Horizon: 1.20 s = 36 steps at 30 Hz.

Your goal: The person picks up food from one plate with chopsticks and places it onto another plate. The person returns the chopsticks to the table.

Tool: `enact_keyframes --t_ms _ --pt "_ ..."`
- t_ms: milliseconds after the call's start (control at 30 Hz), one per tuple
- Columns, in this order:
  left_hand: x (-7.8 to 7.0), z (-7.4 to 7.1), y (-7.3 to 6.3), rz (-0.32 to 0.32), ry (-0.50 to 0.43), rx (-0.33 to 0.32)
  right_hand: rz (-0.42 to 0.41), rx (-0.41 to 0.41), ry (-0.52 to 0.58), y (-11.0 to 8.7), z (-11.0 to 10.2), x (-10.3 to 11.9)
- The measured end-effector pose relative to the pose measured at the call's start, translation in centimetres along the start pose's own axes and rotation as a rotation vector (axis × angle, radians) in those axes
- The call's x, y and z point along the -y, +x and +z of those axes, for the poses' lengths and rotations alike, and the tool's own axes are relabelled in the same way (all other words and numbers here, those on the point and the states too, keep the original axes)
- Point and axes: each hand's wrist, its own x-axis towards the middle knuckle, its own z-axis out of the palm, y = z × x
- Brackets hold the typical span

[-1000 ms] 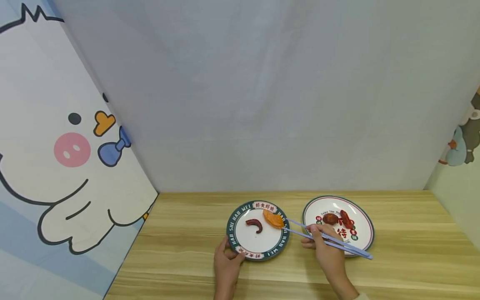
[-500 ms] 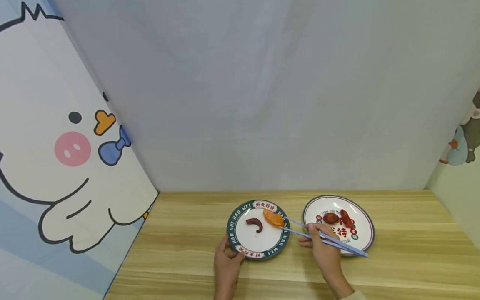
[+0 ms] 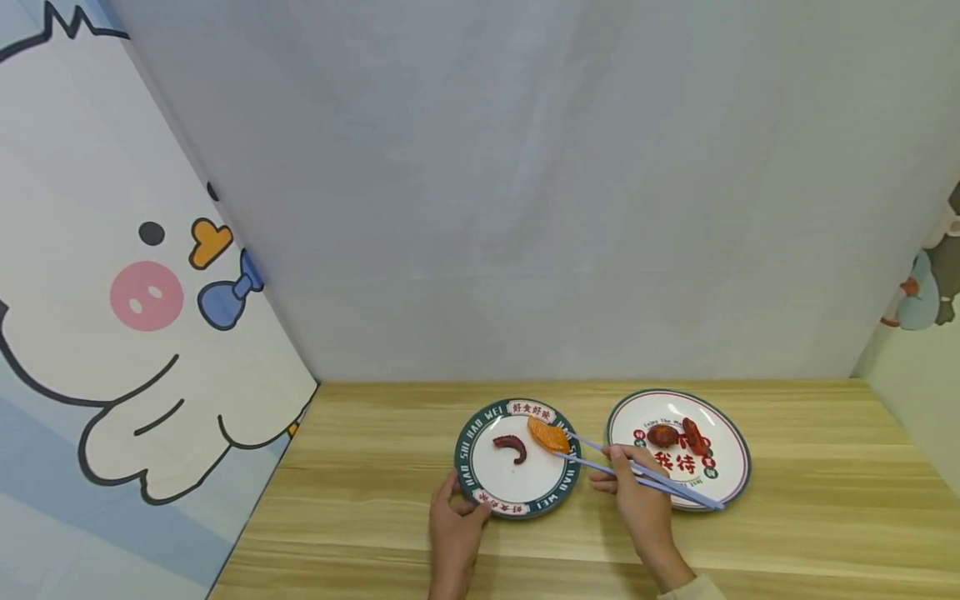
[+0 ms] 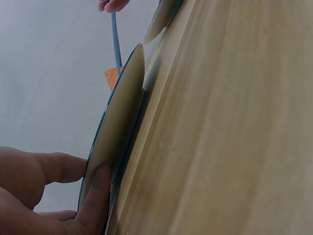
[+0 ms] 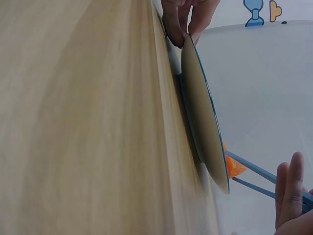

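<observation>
My left hand (image 3: 456,533) pinches the near-left rim of a green-rimmed plate (image 3: 467,487); in the left wrist view, the thumb and fingers (image 4: 95,198) are on either side of that rim. On this plate lie a dark red curved piece like an octopus tentacle (image 3: 513,447) and an orange striped salmon slice (image 3: 548,435). My right hand (image 3: 643,504) holds light blue chopsticks (image 3: 596,466), their tips on either side of the slice at the plate's right rim. The right wrist view shows the chopsticks (image 5: 259,172) meeting the orange slice (image 5: 236,167) above the plate edge.
To the right, partly under my right hand and the chopsticks, stands an oval white plate (image 3: 726,467) bearing a brown-red oval piece (image 3: 663,435) and a red wing-like piece (image 3: 694,437). Both plates are on a wooden table (image 3: 360,500), with a pale curtain wall (image 3: 525,208) behind.
My right hand and the chopsticks' rear ends have shifted slightly left. The salmon slice stays about where it was on the plate, and my left hand keeps its grip on the rim.
</observation>
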Motion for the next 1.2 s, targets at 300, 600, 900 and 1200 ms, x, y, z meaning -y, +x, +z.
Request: enact_keyframes --t_ms 300,600,900,1200 --pt "0.0 0.0 0.0 -0.013 0.002 0.007 0.069 -0.026 -0.004 -0.1 0.7 -0.7" --pt "0.0 0.0 0.0 -0.018 0.001 0.007 0.083 -0.051 0.044 -0.2 1.3 -1.2" --pt "0.1 -0.2 -0.1 0.007 0.008 0.012 0.137 -0.065 0.102 0.0 1.5 -1.5" --pt "0.1 -0.2 0.0 0.013 0.001 0.013 0.162 -0.063 0.131 0.1 1.9 -1.8"
